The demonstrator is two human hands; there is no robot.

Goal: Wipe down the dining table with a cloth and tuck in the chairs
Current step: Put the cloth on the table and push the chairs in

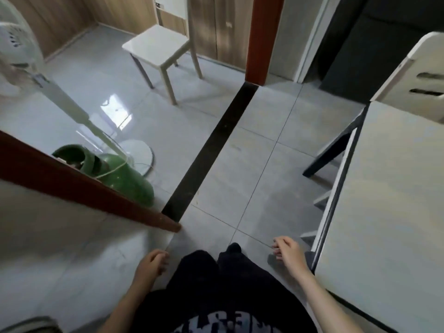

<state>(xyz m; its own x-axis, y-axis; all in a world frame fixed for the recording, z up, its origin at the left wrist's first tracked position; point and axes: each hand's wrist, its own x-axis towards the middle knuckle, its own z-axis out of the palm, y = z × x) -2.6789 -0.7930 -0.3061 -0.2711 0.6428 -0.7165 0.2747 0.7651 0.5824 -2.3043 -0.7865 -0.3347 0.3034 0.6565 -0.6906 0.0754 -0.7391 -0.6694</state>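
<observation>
From the head view you are standing on the grey tiled floor with the pale, glossy rectangular dining bench just beside your right side, its top bare as far as it shows. Your left hand hangs loosely curled and empty, and your right hand is likewise a relaxed, half-open grip holding nothing; no cloth is visible anywhere in this view. One cream, slotted-back chair stands at the far end of the bench, while a white square-seated chair with pale legs sits well apart, across the dark threshold strip in the next room. My reading is that you are between steps, probably heading for that stray chair or for a cloth. If you fetch the chair, grasp it by the backrest with both hands, lift rather than drag over the strip, and steer clear of the white standing fan and the green slippers by its base.
</observation>
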